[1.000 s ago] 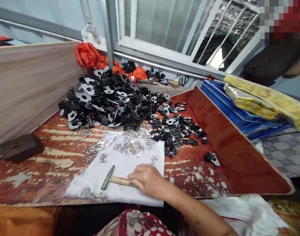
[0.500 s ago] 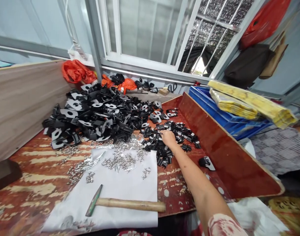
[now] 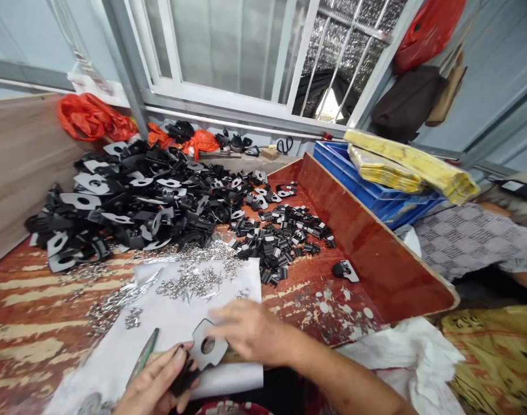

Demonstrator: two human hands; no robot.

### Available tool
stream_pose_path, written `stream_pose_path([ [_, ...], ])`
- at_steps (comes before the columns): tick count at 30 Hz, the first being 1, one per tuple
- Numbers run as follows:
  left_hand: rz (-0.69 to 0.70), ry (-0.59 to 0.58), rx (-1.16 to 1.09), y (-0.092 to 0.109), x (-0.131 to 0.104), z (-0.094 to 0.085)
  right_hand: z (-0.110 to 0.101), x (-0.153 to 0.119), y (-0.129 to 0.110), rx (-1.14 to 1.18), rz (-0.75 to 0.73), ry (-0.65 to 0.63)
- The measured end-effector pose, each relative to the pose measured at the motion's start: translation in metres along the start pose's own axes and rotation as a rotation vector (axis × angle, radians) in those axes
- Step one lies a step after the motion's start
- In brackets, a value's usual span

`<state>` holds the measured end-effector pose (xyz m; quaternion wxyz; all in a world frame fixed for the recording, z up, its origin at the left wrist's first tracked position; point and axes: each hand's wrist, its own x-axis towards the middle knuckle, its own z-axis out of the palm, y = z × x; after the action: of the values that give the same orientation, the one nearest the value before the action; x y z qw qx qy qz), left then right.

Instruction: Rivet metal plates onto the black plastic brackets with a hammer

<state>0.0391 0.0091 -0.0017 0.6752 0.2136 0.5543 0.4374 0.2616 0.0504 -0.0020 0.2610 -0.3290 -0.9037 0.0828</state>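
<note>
Close to me, my left hand [image 3: 159, 383] grips a black plastic part with a grey plate [image 3: 212, 353] on it; the plate has a round hole. My right hand [image 3: 246, 331] is at the plate's right edge, its fingers smeared by motion, so what they hold, if anything, cannot be made out. Below both hands lies a hammer with a green head [image 3: 144, 354], its wooden handle mostly hidden. Small metal pins and fasteners [image 3: 192, 281] are spread over a white sheet [image 3: 116, 351]. Beyond the sheet is a pile of small black clips [image 3: 284, 236].
A large heap of black parts with grey plates [image 3: 137, 202] fills the back left. One such part [image 3: 345, 270] lies alone at right. A raised red board [image 3: 375, 259] edges the table, with a blue crate [image 3: 367, 190] behind it bearing yellow bundles [image 3: 410, 167].
My right hand has come back from the small black clips to the front of the sheet. My left hand has come into view with the black part. The view has shifted right.
</note>
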Motion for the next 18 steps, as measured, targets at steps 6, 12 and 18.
stream_pose_path([
  [6, -0.01, 0.063, -0.101, -0.007, 0.008, -0.032, -0.05, 0.029, 0.101, -0.385, 0.898, -0.028],
  [12, 0.142, 0.184, -0.06, -0.023, 0.001, -0.04, -0.037, 0.03, 0.134, -0.415, 0.948, -0.127],
  [18, 0.111, 0.172, 0.018, -0.011, -0.015, -0.022, -0.054, 0.014, 0.11, -0.407, 0.885, 0.005],
])
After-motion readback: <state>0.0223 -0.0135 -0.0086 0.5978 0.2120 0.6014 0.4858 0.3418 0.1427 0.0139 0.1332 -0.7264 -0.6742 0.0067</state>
